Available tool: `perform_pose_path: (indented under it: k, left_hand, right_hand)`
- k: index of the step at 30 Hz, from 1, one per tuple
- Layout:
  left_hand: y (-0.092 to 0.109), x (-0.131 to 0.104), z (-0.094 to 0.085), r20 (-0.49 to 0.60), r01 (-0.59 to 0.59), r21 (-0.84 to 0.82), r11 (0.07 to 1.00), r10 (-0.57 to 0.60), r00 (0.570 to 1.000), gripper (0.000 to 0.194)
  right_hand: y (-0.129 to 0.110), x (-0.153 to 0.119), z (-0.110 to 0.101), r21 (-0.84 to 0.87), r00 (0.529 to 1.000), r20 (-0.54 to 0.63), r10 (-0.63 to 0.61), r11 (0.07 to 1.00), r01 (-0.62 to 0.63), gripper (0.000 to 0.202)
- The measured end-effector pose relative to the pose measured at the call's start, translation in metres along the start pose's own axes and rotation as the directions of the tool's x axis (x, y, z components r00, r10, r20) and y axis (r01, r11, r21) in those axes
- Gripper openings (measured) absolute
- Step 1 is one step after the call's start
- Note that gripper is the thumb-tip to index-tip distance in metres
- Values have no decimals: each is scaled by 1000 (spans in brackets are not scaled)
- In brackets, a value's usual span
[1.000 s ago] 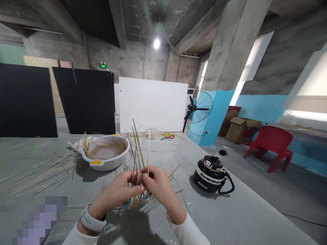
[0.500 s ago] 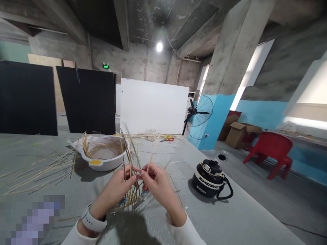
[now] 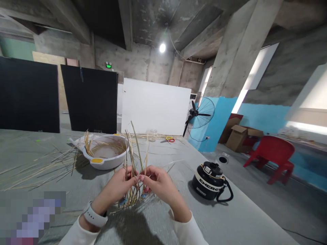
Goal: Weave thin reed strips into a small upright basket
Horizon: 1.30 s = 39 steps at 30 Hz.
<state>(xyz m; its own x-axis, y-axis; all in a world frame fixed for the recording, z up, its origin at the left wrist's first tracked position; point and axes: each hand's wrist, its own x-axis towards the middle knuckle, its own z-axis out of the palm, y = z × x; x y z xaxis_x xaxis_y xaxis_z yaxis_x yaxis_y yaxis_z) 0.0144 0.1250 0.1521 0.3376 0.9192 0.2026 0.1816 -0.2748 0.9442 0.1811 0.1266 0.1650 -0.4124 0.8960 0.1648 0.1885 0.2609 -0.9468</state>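
A small woven piece of thin straw-like strands (image 3: 133, 196) stands on the grey table, its loose ends pointing up. My left hand (image 3: 122, 183) is closed on strands at its left side, thumb pointing right. From the right, my right hand (image 3: 158, 182) pinches strands too, its thumb tip close to the left one. A pale strand (image 3: 146, 154) rises by the right fingers, and a greener strand (image 3: 136, 144) leans up between the hands. Blue clips or bits (image 3: 123, 201) show low on the woven piece. My fingers hide the exact crossing of the strands.
A white basin (image 3: 107, 163) holding coiled strands stands at the left, with loose strands (image 3: 48, 166) spread beside it. To the right is a black bottle (image 3: 208, 180) with a strap. Scissors (image 3: 168, 139) and a glass jar (image 3: 152, 135) lie further back before a white board (image 3: 155, 105).
The upright strands have shifted, with the greener one now leaning up and left. Both hands stay together at the woven piece. The whole view has moved slightly.
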Motion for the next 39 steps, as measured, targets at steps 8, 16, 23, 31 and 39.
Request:
perform_pose_path:
  k: [8, 16, 23, 31, 39]
  left_hand:
    - [-2, -1, -3, -22, 44, 22, 999, -44, 999, 28]
    - [0, 2, 1, -33, 41, -68, 997, -43, 999, 33]
    - [4, 2, 4, -76, 56, -161, 985, -69, 995, 37]
    - [4, 1, 9, -159, -8, -123, 992, -12, 987, 34]
    - [6, -3, 2, 24, 23, -168, 986, -19, 1000, 32]
  right_hand:
    - [5, -1, -10, 144, 990, 102, 97, 983, -111, 29]
    - [13, 4, -1, -24, 997, -72, 1, 1000, -2, 20]
    - [16, 8, 5, -177, 970, -230, -80, 983, 39, 12]
    - [16, 7, 5, -96, 933, -358, -32, 995, -3, 16]
    - [1, 3, -2, 71, 994, -110, -29, 997, 37, 13]
